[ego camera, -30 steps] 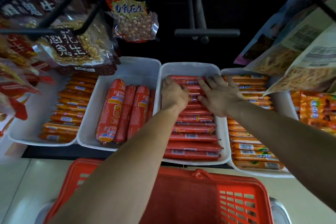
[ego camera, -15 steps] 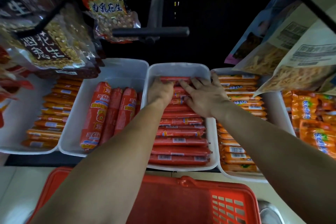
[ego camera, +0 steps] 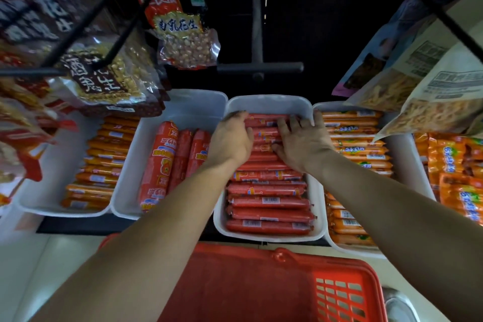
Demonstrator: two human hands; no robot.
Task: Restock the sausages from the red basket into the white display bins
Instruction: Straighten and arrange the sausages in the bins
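1. The red plastic basket with a lattice side sits well back from both grips, close to the person's body and below the forearms. I cannot tell whether any sausages are left inside it.
2. The middle white plastic display bin lies directly under both grips, its bare far wall just beyond the fingertips. Just left of the left grip is a second white bin holding fat red sausages. Just right of the right grip is a third white bin of slim orange sausages.
3. The slim red-wrapped sausages lie crosswise in a row that runs from beneath the grips back toward the basket. Only the far ones are being touched.
4. The left grip has its fingers bent down over the left ends of the far sausages; I cannot tell whether it clasps one. The right grip lies spread, its fingers resting on those same sausages and pinching nothing I can see.
5. This looks to me like the tidying step, squaring sausages against the far wall. The next move likely calls for lifting both grips clear and drawing them back to the basket.
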